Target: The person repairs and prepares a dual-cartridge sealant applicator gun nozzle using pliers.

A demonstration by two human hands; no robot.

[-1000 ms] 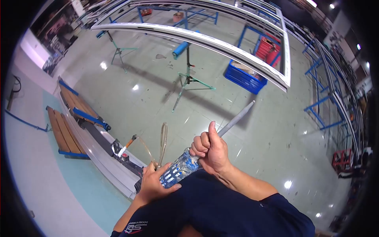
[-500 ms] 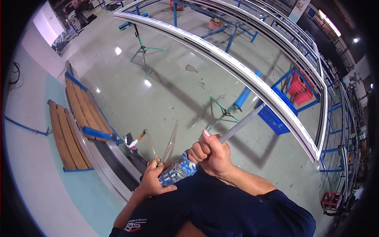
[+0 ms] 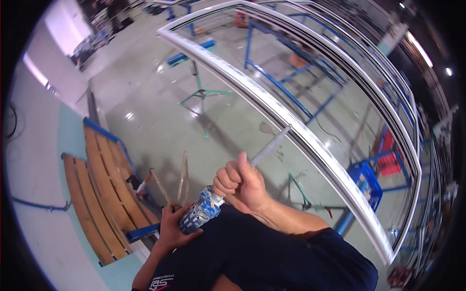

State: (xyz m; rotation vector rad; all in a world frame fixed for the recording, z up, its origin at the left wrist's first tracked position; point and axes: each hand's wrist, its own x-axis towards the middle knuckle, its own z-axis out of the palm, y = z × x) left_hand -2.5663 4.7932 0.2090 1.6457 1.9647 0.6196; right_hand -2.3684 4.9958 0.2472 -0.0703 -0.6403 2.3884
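Observation:
My left hand (image 3: pixel 175 227) is wrapped round the rear of a worn blue and white tool (image 3: pixel 200 210), low in the view. A long grey tube (image 3: pixel 272 147) sticks out of the tool's front and points up to the right. My right hand (image 3: pixel 241 185) is closed round the tube's base, thumb raised along it. The tip of the tube appears over the near side of a large white window frame (image 3: pixel 310 140); whether it touches cannot be told. Thin clear hoses (image 3: pixel 183 179) rise behind my left hand.
A green stand (image 3: pixel 201 92) with a blue roller is beneath the frame's far left end. Slatted wooden boards (image 3: pixel 90 208) line the wall at left. At right are a blue crate (image 3: pixel 370 186), a red crate (image 3: pixel 388 155) and blue racks.
The view has shifted, and the frame sits lower and further right. Both hands and the tool have moved left, and the tube's tip now overlaps the frame nearer its middle.

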